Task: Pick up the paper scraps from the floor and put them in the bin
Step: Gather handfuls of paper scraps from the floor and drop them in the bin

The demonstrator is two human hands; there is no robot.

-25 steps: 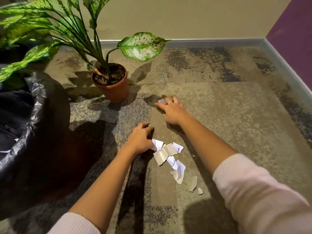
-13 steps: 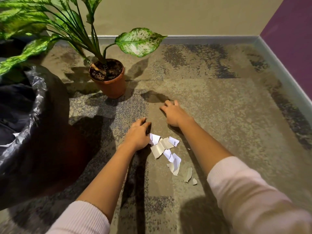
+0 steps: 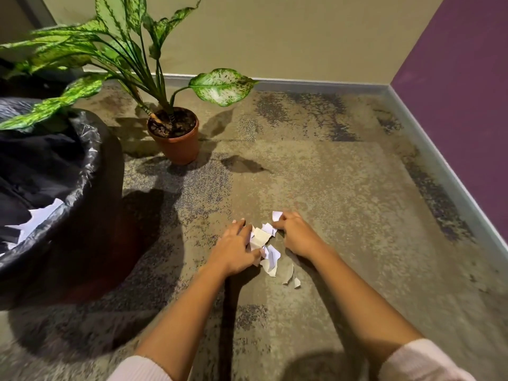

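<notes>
Several white paper scraps [image 3: 264, 244] lie in a small heap on the carpet between my two hands. My left hand [image 3: 235, 248] rests on the left side of the heap, fingers spread and touching the paper. My right hand [image 3: 294, 234] is on the right side, its fingers pinched on one small scrap [image 3: 276, 215] at the heap's far edge. Two small scraps [image 3: 290, 276] lie loose just nearer me. The bin [image 3: 90, 171], lined with a black bag, stands at the left and has white paper inside.
A potted plant [image 3: 176, 133] in a brown pot stands beyond the scraps, its leaves reaching over the bin. A grey skirting board [image 3: 428, 144] runs along the beige back wall and the purple right wall. Patterned carpet covers the floor.
My right hand has drawn back from the far spot toward the heap, bringing a small scrap with it. My left hand stays at the heap's left side. The camera has tilted up.
</notes>
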